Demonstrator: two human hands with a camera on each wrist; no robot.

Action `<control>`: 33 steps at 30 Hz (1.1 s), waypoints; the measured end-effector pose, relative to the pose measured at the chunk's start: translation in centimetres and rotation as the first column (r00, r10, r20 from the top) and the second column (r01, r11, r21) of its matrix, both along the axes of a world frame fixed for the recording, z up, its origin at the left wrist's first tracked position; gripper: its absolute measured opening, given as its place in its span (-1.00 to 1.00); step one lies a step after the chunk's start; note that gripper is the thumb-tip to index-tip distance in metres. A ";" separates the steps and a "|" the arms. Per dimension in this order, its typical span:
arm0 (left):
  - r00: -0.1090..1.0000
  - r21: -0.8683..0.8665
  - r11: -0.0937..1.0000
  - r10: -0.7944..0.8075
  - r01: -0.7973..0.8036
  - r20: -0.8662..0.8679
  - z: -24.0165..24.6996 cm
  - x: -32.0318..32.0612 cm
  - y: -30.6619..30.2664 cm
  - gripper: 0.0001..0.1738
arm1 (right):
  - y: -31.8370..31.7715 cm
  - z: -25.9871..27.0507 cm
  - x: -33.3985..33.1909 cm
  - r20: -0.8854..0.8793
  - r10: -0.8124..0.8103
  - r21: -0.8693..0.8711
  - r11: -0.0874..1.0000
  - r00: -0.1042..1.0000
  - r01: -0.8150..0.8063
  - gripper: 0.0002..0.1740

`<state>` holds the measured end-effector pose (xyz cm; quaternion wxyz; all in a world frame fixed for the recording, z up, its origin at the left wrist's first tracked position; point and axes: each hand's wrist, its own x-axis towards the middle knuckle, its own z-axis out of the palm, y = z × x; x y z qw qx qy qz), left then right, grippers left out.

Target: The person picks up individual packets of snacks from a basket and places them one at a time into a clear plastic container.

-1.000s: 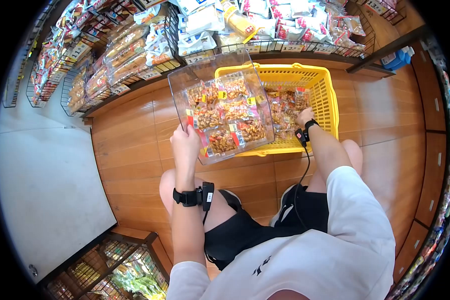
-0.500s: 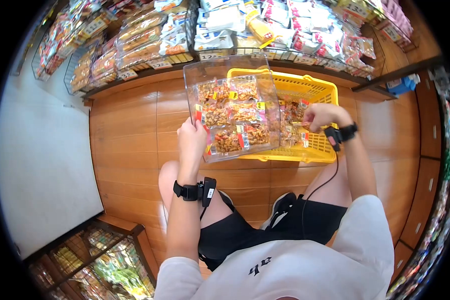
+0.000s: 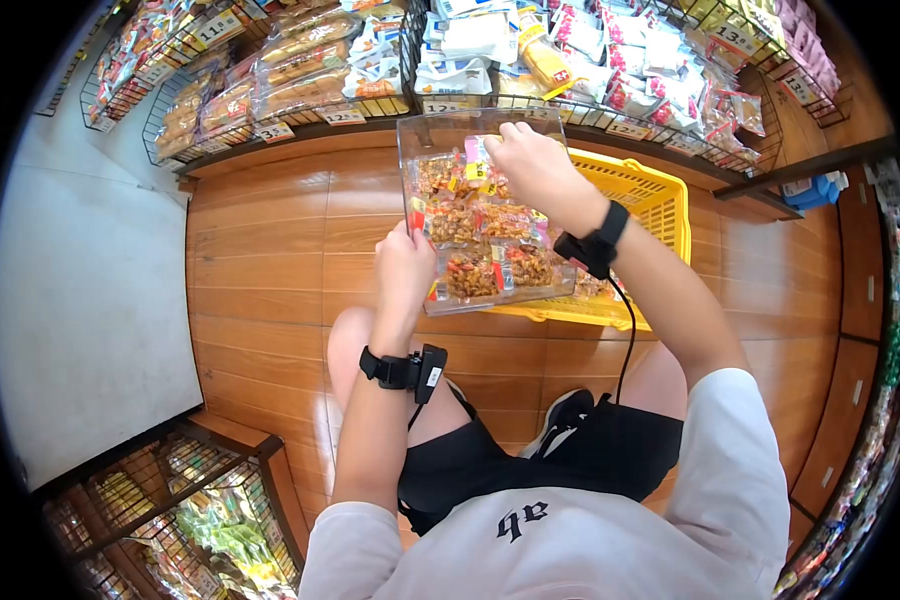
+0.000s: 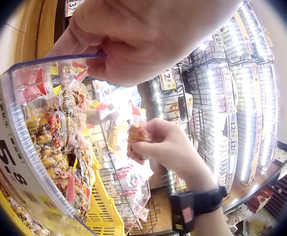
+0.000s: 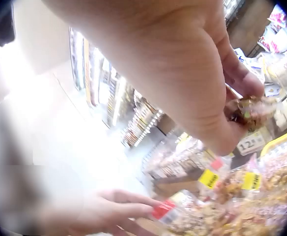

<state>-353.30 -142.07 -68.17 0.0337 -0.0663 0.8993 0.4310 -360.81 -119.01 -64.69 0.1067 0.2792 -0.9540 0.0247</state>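
Note:
My left hand [image 3: 405, 265] grips the near left edge of a clear plastic box [image 3: 440, 132]. Inside it, clear packets of brown nut-like snacks [image 3: 470, 275] lie in rows, with red and yellow labels. Over the far part of the box, my right hand [image 3: 540, 170] pinches one such snack packet [image 4: 137, 140] between thumb and fingers. The right wrist view also shows this packet [image 5: 254, 110] above the filled box. The box overlaps the left side of a yellow shopping basket [image 3: 660, 200], in which more snack packets [image 3: 592, 285] show, partly hidden by my right forearm.
Wire shelves of bagged bread [image 3: 305, 70] and white packets [image 3: 610, 60] run along the far side, with price tags in front. A white cabinet [image 3: 90, 300] stands left, a wire rack [image 3: 200, 510] near left. My knees flank the wooden-look floor [image 3: 260, 260].
My right hand has come up out of the basket with a snack packet and moved left over the far part of the box. The left hand keeps its hold on the box.

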 end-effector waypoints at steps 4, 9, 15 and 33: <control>1.000 -0.060 0.998 -0.023 0.023 -0.001 -0.6 -0.1 -0.3 -0.67 | -1.0 -4.5 0.2 0.179 -0.164 0.097 0.984 0.970 0.148 -0.77; 1.000 -0.031 0.999 0.008 -0.008 -0.026 -0.2 0.0 0.0 -0.74 | 1.2 0.9 1.2 0.377 -0.133 0.039 0.991 0.917 0.128 -0.66; 1.000 0.024 1.000 0.013 -0.013 -0.017 -0.4 0.0 0.1 -0.73 | 12.0 6.5 2.3 0.319 -0.546 -0.571 0.542 0.774 0.617 -0.65; 0.998 -0.102 0.995 0.007 -0.001 0.059 -0.7 -0.3 -0.4 -0.64 | 8.0 -24.3 11.1 0.998 -0.017 -0.044 0.470 0.059 0.881 -0.44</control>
